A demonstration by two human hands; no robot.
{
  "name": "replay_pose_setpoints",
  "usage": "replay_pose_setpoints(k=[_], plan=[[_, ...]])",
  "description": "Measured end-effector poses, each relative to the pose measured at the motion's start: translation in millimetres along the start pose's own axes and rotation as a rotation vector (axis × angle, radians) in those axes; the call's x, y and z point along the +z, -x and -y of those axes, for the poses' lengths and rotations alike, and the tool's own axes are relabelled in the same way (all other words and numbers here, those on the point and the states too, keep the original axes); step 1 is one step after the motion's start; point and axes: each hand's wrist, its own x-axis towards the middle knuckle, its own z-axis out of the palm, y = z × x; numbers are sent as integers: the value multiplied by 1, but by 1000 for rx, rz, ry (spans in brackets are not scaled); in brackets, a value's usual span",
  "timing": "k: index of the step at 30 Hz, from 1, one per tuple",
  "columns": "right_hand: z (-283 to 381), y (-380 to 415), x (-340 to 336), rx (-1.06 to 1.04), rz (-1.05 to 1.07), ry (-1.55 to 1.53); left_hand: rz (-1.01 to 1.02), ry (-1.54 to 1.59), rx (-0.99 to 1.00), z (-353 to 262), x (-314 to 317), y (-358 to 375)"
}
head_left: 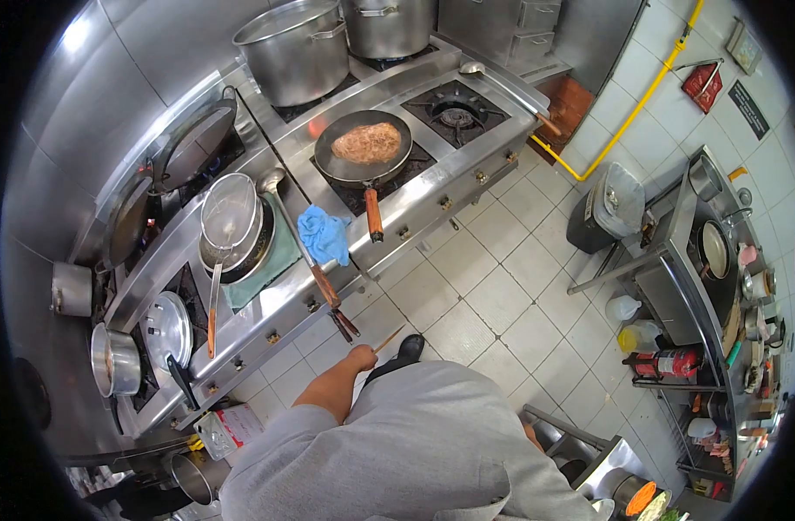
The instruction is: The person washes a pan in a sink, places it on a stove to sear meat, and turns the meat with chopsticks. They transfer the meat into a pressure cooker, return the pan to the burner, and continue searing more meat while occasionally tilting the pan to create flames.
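Observation:
My left hand (358, 358) is closed around a thin tan stick (389, 338), held low in front of the stove. Its kind cannot be made out. Only a sliver of my right forearm (531, 435) shows beside my grey shirt; that hand is hidden. Ahead of my left hand, a frying pan (336, 173) with a wooden handle sits on a burner, a flat browned piece of food (366, 143) in it. A blue cloth (324, 234) lies on the stove edge beside a long-handled ladle (295, 227). A mesh strainer (228, 211) rests over another pan on a green cloth (267, 276).
Large steel pots (295, 61) stand at the back of the stove (415, 182). A pressure cooker lid (168, 326) and a pot (118, 365) are at left. Across the tiled floor (467, 321) are a trash bin (608, 213), a shelf unit (675, 278) and a fire extinguisher (671, 363).

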Motion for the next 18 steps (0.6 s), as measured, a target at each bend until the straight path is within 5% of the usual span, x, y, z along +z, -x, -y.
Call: replay_pose_setpoints(k=[1,4,7,17,18], plan=[[-44,-17,39,-117,-23,78,1,1,2,6,3,-3],[-9,9,13,199,-8,-206,2,-70,1,27,21,-11],[-7,9,21,250,-21,-197,59,-145,-4,35,25,-7],[6,5,12,230,-33,-236,-22,-81,33,33,24,-19],[6,4,11,105,-29,-135,-31,-77,60,30,23,-19]])
